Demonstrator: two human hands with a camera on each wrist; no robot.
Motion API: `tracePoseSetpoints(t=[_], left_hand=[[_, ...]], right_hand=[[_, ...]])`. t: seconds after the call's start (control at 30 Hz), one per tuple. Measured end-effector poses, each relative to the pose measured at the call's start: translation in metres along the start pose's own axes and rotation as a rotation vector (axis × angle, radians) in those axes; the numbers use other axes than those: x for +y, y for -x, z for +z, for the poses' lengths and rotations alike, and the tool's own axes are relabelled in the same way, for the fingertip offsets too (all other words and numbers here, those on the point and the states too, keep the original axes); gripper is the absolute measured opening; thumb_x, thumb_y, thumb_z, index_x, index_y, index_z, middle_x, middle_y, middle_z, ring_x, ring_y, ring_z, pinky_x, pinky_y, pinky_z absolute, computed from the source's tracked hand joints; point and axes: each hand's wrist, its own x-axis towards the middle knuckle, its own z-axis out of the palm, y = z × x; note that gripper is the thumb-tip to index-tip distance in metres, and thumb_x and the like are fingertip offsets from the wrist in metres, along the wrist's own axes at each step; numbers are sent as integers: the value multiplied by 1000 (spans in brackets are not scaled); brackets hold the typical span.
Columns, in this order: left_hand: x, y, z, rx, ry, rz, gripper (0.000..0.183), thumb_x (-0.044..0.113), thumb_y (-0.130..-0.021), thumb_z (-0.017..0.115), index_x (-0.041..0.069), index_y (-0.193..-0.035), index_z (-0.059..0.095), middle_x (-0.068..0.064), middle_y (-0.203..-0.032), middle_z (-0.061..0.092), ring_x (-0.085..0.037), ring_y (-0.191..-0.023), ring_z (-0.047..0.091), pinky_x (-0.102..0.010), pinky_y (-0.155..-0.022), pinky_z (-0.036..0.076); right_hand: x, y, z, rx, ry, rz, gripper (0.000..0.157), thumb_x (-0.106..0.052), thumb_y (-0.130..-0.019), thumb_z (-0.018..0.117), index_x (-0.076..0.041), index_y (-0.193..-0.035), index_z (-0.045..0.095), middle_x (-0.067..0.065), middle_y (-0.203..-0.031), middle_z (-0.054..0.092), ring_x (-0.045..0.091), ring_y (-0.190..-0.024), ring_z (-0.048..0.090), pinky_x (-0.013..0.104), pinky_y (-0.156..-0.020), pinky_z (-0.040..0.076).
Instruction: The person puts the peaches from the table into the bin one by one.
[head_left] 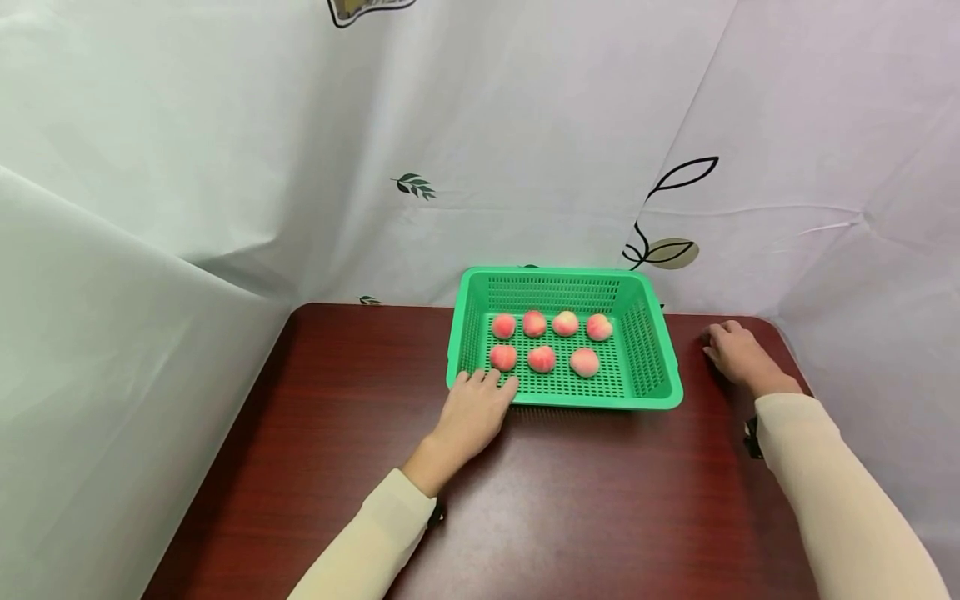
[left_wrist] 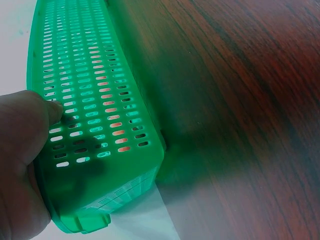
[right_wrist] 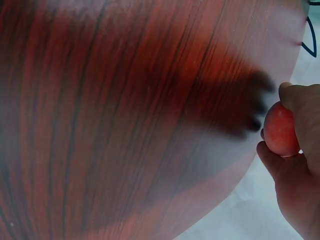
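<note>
A green plastic basket [head_left: 647, 403] with slotted walls stands toward the back of the table. Several pink-red peaches [head_left: 542, 359] lie inside it in two rows. My left hand [head_left: 477, 408] grips the basket's front rim near its left corner. The left wrist view has the thumb [left_wrist: 56, 111] against the slotted outer wall, while the fingers go over the rim. To the right of the basket, my right hand [head_left: 738, 352] is over the table's far right corner. It holds one red peach [right_wrist: 281, 131] between thumb and fingers, which the hand hides in the head view.
The dark red wooden table [head_left: 337, 433] has rounded back corners. A whitish cloth [head_left: 525, 150] with leaf prints hangs close behind the basket, and more cloth [head_left: 112, 375] runs along the left side and the right side.
</note>
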Motion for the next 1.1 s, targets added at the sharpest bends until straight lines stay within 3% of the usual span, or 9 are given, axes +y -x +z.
tracePoseSetpoints(t=[0.17, 0.5, 0.87, 1.1], left_hand=[[0, 1, 1, 8, 0, 1, 9, 10, -96, 62, 18, -93, 58, -1, -84, 60, -23, -71, 57, -31, -59, 27], [-1, 0, 3, -5, 10, 1, 7, 11, -98, 60, 17, -94, 58, -2, -85, 61, -24, -72, 57, -32, -59, 31], [-1, 1, 6, 77, -25, 15, 12, 10, -95, 63, 17, -88, 56, -1, -79, 58, -22, -67, 54, -29, -58, 20], [-1, 0, 5, 70, -23, 19, 11, 11, -96, 63, 17, -90, 57, -2, -79, 59, -22, -67, 55, -30, -57, 23]], right_hand=[[1, 2, -3, 4, -12, 10, 25, -3, -100, 57, 13, -119, 52, 38, -115, 48, 55, -107, 49, 68, -92, 44], [-8, 4, -10, 84, -29, -56, 30, -2, -101, 58, 14, -125, 51, 41, -122, 48, 60, -111, 50, 71, -94, 42], [-23, 0, -14, 149, -16, -142, 30, -1, -99, 62, 13, -124, 54, 40, -119, 52, 59, -109, 52, 70, -91, 43], [-36, -1, -22, 255, -17, -250, 29, 3, -94, 68, 11, -121, 58, 33, -112, 59, 51, -105, 57, 64, -86, 47]])
